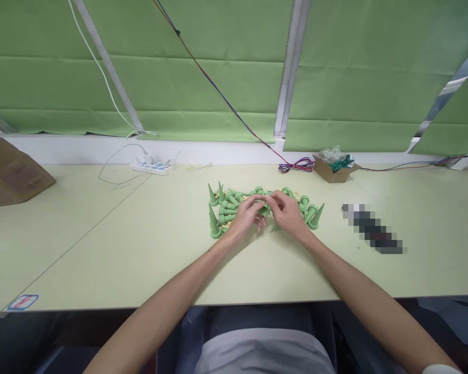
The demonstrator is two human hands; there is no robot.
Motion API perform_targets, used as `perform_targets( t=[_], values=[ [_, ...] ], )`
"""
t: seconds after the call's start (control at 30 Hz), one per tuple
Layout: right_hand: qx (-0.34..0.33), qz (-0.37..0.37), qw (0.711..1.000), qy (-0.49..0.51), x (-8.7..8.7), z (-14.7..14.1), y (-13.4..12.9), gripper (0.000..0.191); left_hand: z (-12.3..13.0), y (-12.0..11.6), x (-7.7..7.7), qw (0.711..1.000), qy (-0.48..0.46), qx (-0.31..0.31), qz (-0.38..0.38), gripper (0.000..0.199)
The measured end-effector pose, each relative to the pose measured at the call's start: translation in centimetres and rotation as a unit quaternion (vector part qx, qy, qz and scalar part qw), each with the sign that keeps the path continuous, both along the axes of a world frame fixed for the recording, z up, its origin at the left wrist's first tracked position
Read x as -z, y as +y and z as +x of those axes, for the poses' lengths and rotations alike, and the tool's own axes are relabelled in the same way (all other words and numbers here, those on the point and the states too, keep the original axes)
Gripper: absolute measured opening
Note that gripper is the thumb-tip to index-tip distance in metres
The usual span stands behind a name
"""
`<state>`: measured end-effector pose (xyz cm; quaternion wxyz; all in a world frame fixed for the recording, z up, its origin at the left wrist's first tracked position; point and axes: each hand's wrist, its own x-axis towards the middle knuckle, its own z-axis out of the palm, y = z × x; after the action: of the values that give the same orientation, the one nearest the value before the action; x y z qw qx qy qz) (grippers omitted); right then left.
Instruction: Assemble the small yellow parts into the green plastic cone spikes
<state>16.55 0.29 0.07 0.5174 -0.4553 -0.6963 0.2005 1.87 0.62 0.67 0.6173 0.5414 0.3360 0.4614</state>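
Observation:
Many green plastic cone-shaped parts (228, 212) lie in a pile on the pale table, with small yellowish pieces among them. Several cones stand upright at the pile's ends, such as the green cone (316, 217) at the right. Over the middle of the pile, my left hand (249, 215) and my right hand (285, 210) meet at the fingertips. Both hands have thumb and forefinger pinched around a green part (263, 209), which shows just below the fingertips. Its lower side is partly hidden by the fingers.
A cardboard box (15, 174) sits at the far left of the table (140, 259). Along the back are a power strip (154, 166), a coiled cable (296, 165) and a small open box (332, 171) with green and clear items. A pixelated dark object (374, 231) lies right.

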Motion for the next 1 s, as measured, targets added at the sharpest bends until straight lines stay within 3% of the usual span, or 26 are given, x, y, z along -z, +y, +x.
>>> perform_targets(
  t=[1.0],
  values=[
    [0.007, 0.001, 1.000, -0.005, 0.07, 0.16, 0.20, 0.030, 0.08, -0.13, 0.06, 1.000, 0.018, 0.006, 0.021, 0.032]
  ],
)
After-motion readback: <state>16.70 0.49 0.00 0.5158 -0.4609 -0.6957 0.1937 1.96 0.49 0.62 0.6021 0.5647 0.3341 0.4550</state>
